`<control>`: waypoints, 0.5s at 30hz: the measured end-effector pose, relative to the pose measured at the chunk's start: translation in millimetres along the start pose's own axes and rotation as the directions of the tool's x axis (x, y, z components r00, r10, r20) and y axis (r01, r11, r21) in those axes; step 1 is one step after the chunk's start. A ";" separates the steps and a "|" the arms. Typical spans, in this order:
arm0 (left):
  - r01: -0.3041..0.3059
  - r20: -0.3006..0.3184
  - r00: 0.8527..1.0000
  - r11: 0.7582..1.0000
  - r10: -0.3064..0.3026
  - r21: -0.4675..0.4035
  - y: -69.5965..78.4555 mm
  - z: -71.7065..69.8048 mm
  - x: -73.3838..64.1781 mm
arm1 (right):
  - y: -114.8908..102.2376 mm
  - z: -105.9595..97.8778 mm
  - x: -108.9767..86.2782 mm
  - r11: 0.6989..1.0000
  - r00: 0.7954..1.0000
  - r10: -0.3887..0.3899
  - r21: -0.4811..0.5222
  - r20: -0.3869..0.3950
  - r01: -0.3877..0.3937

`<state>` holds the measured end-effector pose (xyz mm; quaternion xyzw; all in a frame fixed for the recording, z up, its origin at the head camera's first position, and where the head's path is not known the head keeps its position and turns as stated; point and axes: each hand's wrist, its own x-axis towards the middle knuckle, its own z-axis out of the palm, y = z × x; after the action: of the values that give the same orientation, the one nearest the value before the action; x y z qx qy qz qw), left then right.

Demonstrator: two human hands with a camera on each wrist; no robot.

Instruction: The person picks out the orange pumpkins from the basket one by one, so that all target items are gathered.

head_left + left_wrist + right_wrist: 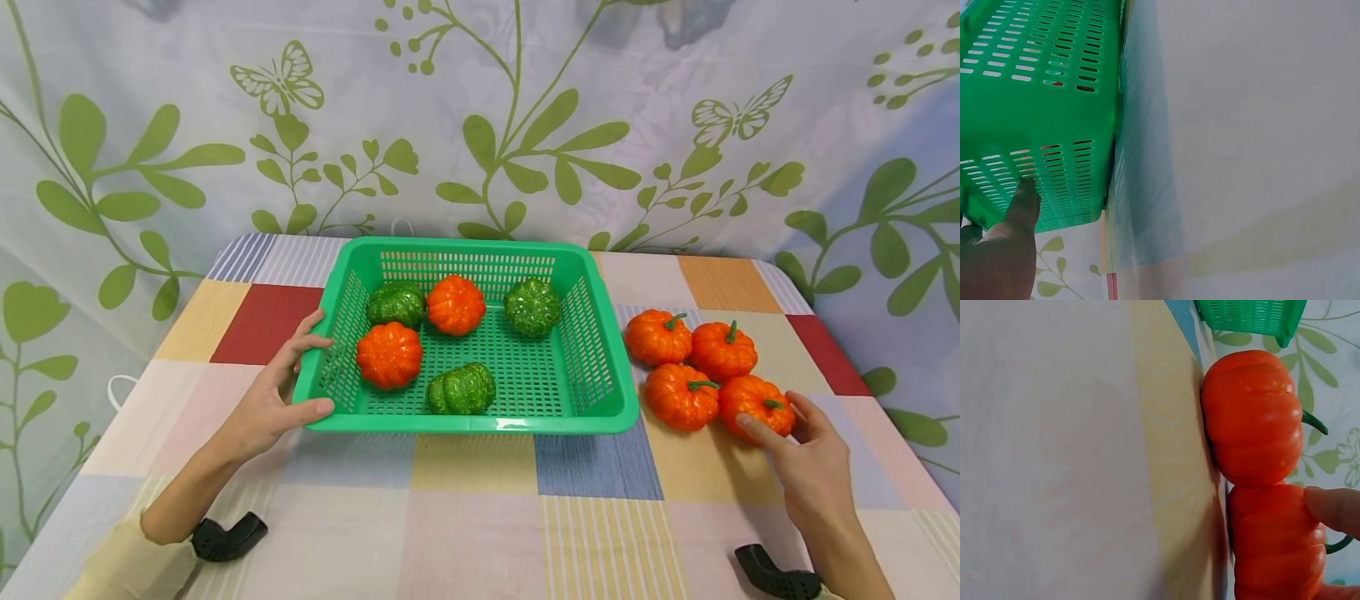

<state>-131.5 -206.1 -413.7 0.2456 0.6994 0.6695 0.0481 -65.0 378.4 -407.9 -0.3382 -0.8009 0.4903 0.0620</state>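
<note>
A green plastic basket (480,423) stands on the table, with two orange pumpkins (389,356) and three speckled green pumpkins (461,389) in it. My left hand (270,404) grips the basket's left end, thumb at the near corner and fingers over the side rim. In the left wrist view a finger lies against the slotted wall (1054,181). To the right of the basket, several orange pumpkins with green stems sit in a cluster. My right hand (813,454) holds the nearest-right orange pumpkin (753,404) between thumb and fingers; it appears to rest on the table.
Beside the held one are other orange pumpkins (681,397), close together. A patchwork cloth (480,517) covers the table. Behind it hangs a curtain (420,108) printed with leaves and butterflies. A black device (228,537) is strapped at each wrist.
</note>
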 end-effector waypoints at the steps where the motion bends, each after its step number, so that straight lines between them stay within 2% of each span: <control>1: 0.001 -0.001 1.000 1.000 -0.001 -0.002 0.2 0.1 0.1 | -0.3 0.0 -0.1 1.000 1.000 0.001 0.002 0.006 -0.001; 8: 0.006 0.001 1.000 1.000 -0.006 -0.012 1.0 0.6 0.2 | 0.4 -0.5 0.4 1.000 0.999 -0.009 0.003 0.042 0.009; 15: 0.003 -0.001 1.000 1.000 -0.003 -0.001 0.2 0.1 -0.2 | 7.4 -3.3 3.7 0.989 0.989 -0.104 -0.090 0.106 0.113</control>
<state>-131.2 -206.2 -413.5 0.2440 0.6997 0.6698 0.0487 -62.9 385.2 -413.1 -0.2714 -0.8429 0.4635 0.0316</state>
